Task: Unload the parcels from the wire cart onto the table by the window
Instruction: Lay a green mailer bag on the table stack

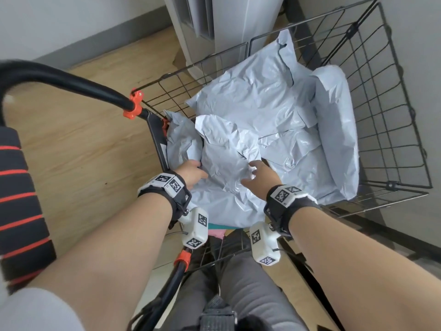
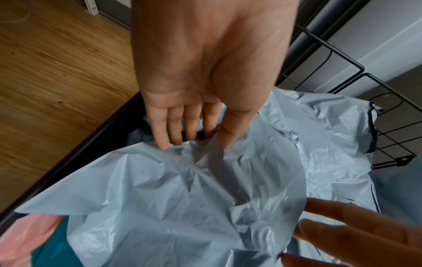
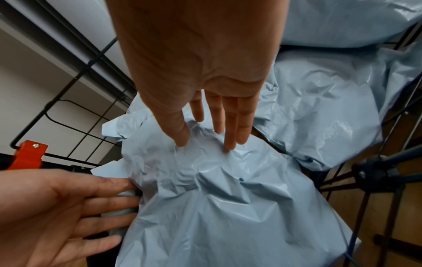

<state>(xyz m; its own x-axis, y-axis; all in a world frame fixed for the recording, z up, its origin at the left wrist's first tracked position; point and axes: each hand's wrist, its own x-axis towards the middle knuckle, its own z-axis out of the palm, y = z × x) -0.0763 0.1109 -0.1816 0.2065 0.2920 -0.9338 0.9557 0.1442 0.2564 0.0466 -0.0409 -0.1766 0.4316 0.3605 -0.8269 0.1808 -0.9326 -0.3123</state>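
A black wire cart holds several pale grey-blue plastic mailer parcels. The nearest crumpled parcel lies on top at the cart's near left corner. My left hand touches its left edge with straight fingers, and my right hand rests on its right side, fingers spread. In the left wrist view my left hand has its fingertips on the parcel rim. In the right wrist view my right hand presses the parcel top lightly. Neither hand grips anything. A larger parcel lies behind.
A tall white appliance stands just behind the cart. The black cart handle with orange clamps curves on the left over the wooden floor. A pink and teal item shows under the near parcel. Tripod legs stand right of the cart.
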